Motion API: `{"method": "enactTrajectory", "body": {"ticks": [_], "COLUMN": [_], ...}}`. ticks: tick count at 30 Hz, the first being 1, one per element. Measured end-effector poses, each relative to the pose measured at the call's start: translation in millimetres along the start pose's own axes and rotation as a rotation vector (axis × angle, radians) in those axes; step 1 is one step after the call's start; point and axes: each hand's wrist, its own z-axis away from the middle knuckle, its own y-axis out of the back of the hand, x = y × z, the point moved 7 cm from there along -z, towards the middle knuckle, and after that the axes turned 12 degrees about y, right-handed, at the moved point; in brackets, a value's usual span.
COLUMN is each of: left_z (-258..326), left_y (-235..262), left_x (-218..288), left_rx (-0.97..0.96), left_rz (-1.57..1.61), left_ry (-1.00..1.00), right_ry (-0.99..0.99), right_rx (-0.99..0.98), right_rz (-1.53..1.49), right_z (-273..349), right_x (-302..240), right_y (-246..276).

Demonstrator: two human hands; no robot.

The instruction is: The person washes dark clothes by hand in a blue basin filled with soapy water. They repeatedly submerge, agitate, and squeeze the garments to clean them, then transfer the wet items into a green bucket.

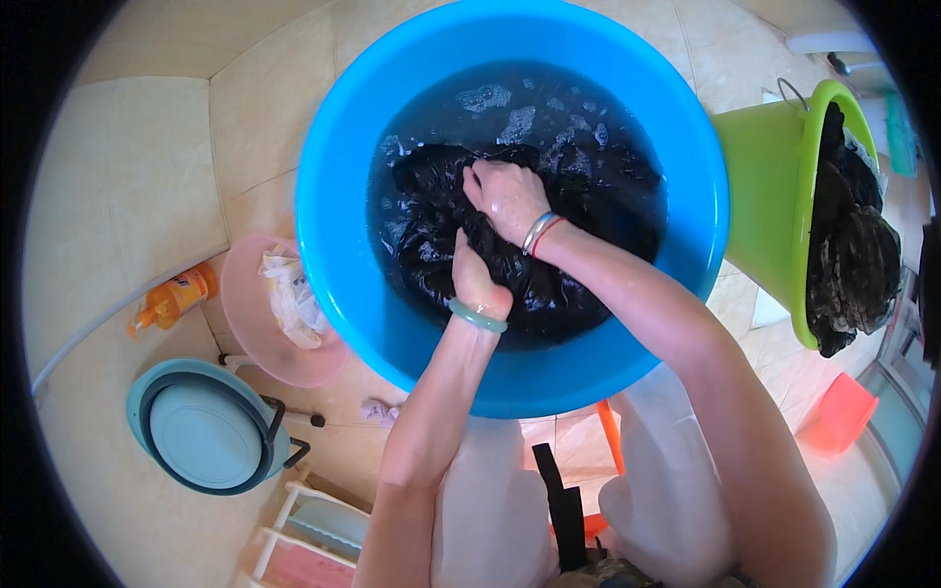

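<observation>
Down in the big blue tub [343, 245], both hands grab a wet black cloth [569, 211]. The left hand [477, 279] is closed tight on a bunch of it and wears a pale green bangle [478, 317]. The right hand [507, 199] is curled into a fist on the cloth just above, with thin bracelets [540, 233] on its wrist. Dark soapy water fills the tub. A green bucket [760, 196] holding more dark clothes stands to the right. On the left sit a pink basin [245, 314] with a white rag, an orange bottle [174, 299] and a light blue basin [201, 431].
</observation>
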Motion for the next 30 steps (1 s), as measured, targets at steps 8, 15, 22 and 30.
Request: {"method": "enactTrajectory", "body": {"ticks": [8,15,22,30], "left_z": [2.0,17.6,-45.6,-31.8], "left_y": [18.5,-32.6,-3.9,-42.5], "left_x": [14.5,8.0,63.5,54.0], "left_rx": [-0.764,-0.069,-0.053,-0.266], "left_rz": [0.043,-0.034,-0.255,-0.284], "left_ry": [0.067,-0.019,-0.154,-0.127], "right_ry": [0.351,0.118,0.053,0.089], "right_rx": [0.039,0.094,-0.067,0.201], "right_rz": [-0.274,0.13,0.163,-0.048], "right_z": [83.3,-8.1,4.3,2.2], "right_x": [-114.9,32.4,60.6,26.3], "right_y": [27.2,25.3,34.3,40.2]}}
